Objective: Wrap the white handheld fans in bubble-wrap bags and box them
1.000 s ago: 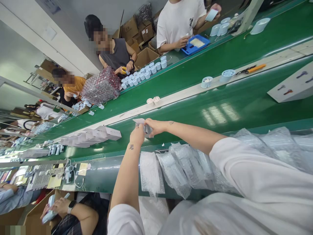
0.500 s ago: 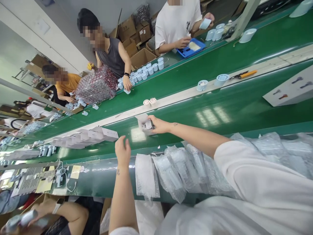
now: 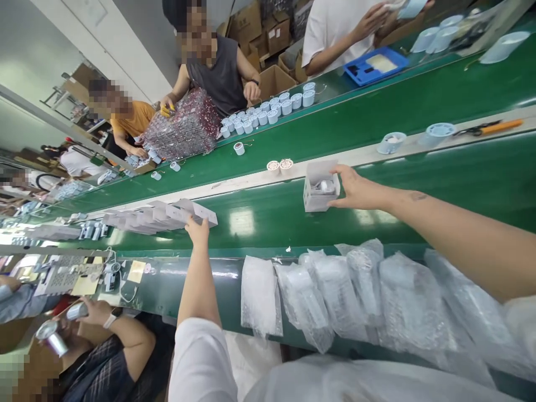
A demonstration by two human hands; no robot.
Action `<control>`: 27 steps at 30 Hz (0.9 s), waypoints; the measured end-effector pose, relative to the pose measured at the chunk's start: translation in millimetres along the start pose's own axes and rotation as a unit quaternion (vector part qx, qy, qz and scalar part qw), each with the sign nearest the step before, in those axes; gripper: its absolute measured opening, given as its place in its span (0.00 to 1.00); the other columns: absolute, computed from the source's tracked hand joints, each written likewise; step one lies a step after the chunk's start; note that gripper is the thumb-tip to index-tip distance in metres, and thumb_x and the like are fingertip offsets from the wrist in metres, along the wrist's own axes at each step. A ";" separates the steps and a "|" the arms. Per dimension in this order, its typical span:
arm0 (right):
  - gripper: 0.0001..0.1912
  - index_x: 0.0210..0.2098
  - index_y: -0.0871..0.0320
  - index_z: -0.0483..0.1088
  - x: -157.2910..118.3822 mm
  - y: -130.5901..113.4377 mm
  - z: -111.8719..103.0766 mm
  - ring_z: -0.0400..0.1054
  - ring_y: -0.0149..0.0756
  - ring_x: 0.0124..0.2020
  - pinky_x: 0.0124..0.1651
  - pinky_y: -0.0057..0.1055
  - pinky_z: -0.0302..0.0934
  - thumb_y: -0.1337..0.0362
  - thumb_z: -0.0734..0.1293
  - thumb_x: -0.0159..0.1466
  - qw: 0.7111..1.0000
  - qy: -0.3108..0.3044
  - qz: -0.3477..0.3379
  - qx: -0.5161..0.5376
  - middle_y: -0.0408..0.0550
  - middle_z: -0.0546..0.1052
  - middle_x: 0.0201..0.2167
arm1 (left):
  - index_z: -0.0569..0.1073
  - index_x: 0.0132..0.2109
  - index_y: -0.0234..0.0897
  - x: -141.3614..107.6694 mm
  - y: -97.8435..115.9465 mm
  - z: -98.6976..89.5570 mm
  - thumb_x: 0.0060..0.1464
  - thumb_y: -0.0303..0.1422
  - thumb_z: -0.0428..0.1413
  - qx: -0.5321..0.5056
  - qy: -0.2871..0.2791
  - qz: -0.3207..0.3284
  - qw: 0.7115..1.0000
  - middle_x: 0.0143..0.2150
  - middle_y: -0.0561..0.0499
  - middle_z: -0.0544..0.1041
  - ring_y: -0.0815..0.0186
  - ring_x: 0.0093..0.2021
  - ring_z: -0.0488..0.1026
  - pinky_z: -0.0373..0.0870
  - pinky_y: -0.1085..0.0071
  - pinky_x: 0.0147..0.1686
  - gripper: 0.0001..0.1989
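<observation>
My right hand (image 3: 354,188) grips a small white carton (image 3: 320,200) by its right side, thumb below and fingers at the top edge. The carton's lid stands up, and a pale, shiny item (image 3: 324,187) shows inside; I cannot make out its kind. My left hand (image 3: 197,230) reaches to the near end of a row of white boxes (image 3: 151,216). Its thumb and fingers are apart, against the lower edge of the end box (image 3: 207,215); no firm hold on it shows.
Bubble-wrapped items (image 3: 329,290) lie along the near ledge. Two round pale parts (image 3: 280,166) and orange-handled pliers (image 3: 500,128) rest on the white divider strip. Across the green belt (image 3: 259,220), co-workers stand by blue cups (image 3: 272,116) and a blue tray (image 3: 377,64).
My right hand has moved right along the belt with the open carton. My left hand has gone from free air to the end box of the row. The whole view has shifted.
</observation>
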State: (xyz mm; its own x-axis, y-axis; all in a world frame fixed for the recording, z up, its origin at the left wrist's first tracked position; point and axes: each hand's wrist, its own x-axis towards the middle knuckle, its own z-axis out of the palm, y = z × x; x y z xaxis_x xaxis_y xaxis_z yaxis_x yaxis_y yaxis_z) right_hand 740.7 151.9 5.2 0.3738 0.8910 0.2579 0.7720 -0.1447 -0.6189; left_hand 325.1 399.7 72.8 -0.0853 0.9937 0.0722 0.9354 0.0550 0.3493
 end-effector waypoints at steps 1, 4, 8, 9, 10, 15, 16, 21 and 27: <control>0.40 0.52 0.57 0.62 -6.0 -13.1 -10.0 0.67 0.57 0.52 0.52 0.48 0.65 0.56 0.79 0.44 1.000 0.002 -0.004 -0.027 0.67 0.65 0.54 | 0.68 0.53 0.30 7.6 8.2 1.9 0.52 0.40 0.57 0.019 -0.009 -0.006 1.000 0.48 0.33 0.74 0.54 0.52 0.70 0.67 0.64 0.48 0.25; 0.24 0.46 0.53 0.68 -21.8 -68.9 -36.7 0.65 0.56 0.54 0.55 0.53 0.62 0.54 0.74 0.53 0.998 -0.047 -0.017 -0.050 0.61 0.66 0.54 | 0.74 0.43 0.31 15.0 25.0 11.9 0.56 0.40 0.53 0.033 -0.034 -0.001 0.999 0.43 0.34 0.76 0.51 0.51 0.69 0.66 0.62 0.48 0.16; 0.17 0.46 0.51 0.69 -13.9 -145.0 -19.0 0.72 0.41 0.43 0.44 0.41 0.70 0.49 0.65 0.62 0.974 -0.186 -0.021 0.130 0.50 0.73 0.44 | 0.76 0.43 0.37 -23.4 46.5 30.8 0.61 0.41 0.46 0.028 -0.030 0.061 0.997 0.43 0.40 0.75 0.58 0.45 0.72 0.66 0.66 0.47 0.18; 0.19 0.49 0.51 0.67 -5.8 -158.4 -3.9 0.72 0.41 0.44 0.44 0.41 0.70 0.49 0.64 0.63 0.967 -0.187 -0.018 0.170 0.50 0.73 0.47 | 0.76 0.43 0.37 -40.5 54.6 36.4 0.62 0.42 0.46 0.028 -0.032 0.089 0.995 0.43 0.41 0.74 0.59 0.44 0.72 0.67 0.67 0.47 0.18; 0.21 0.52 0.52 0.65 3.8 -168.8 13.7 0.71 0.43 0.48 0.46 0.42 0.69 0.50 0.63 0.63 0.967 -0.161 -0.014 0.196 0.51 0.71 0.51 | 0.76 0.42 0.37 -58.8 63.8 42.5 0.63 0.43 0.45 0.029 -0.041 0.123 0.991 0.43 0.41 0.74 0.60 0.44 0.72 0.67 0.67 0.46 0.19; 0.44 0.61 0.63 0.51 42.9 -181.5 92.9 0.55 0.56 0.62 0.61 0.51 0.54 0.53 0.72 0.53 0.982 -0.075 0.019 0.170 0.65 0.59 0.61 | 0.75 0.48 0.36 -127.7 99.5 66.8 0.63 0.38 0.47 0.020 -0.150 0.258 0.954 0.46 0.42 0.74 0.59 0.43 0.74 0.68 0.67 0.42 0.16; 0.42 0.61 0.64 0.52 44.8 -178.4 101.0 0.59 0.55 0.60 0.60 0.51 0.56 0.55 0.71 0.54 0.983 -0.085 0.043 0.159 0.65 0.63 0.59 | 0.74 0.49 0.37 -132.3 97.4 66.6 0.62 0.38 0.49 0.006 -0.173 0.286 0.943 0.47 0.42 0.74 0.59 0.44 0.74 0.68 0.68 0.42 0.15; 0.22 0.52 0.62 0.61 38.3 -158.0 101.6 0.70 0.52 0.45 0.51 0.51 0.63 0.62 0.63 0.60 0.970 -0.081 0.190 0.128 0.59 0.75 0.43 | 0.68 0.53 0.38 -147.9 17.6 30.6 0.60 0.37 0.52 -0.159 -0.158 0.254 0.941 0.45 0.45 0.75 0.62 0.45 0.73 0.68 0.66 0.48 0.15; 0.36 0.62 0.62 0.54 42.2 -158.5 80.4 0.68 0.50 0.50 0.54 0.46 0.62 0.58 0.67 0.57 0.955 -0.117 0.217 0.165 0.61 0.69 0.55 | 0.67 0.49 0.36 -272.1 -56.7 12.8 0.56 0.42 0.54 -0.173 -0.278 0.121 0.937 0.37 0.46 0.75 0.63 0.33 0.73 0.70 0.66 0.36 0.18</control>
State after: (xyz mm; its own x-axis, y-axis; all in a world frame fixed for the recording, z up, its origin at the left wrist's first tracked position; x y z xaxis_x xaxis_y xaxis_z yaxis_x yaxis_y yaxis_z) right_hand 592.8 247.0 54.5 0.4666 0.8555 -0.2246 0.3529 -0.4129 -0.8396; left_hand 299.7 127.4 21.4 0.3963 0.8758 -0.2755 0.7284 -0.1172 0.6751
